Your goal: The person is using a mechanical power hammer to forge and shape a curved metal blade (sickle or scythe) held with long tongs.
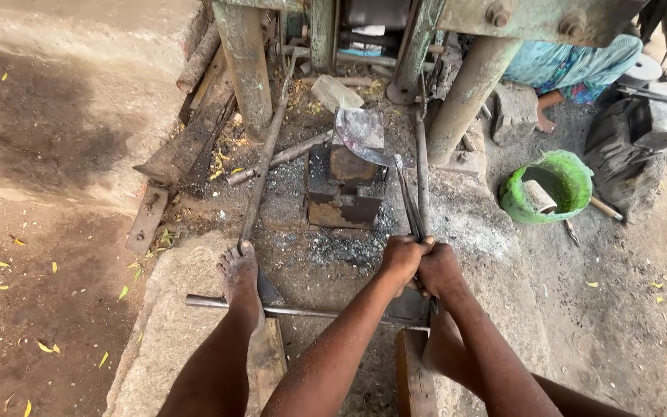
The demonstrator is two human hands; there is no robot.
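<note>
Your left hand (pixel 401 259) and right hand (pixel 438 266) clench together around the tongs (pixel 409 202), fingers wrapped tight, keeping you back from the metal blade (pixel 362 133), which lies on the anvil (pixel 345 185) at twelve o'clock.

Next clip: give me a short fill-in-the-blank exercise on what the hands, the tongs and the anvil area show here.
1. Both hands, left hand and right hand, close together on the handles of long ____.
2. The tongs hold a flat metal blade on top of the ____.
3. The tub right of the anvil block is coloured ____.
4. A bare ____ rests on the long rod.

Missing words: tongs; anvil block; green; foot
</note>
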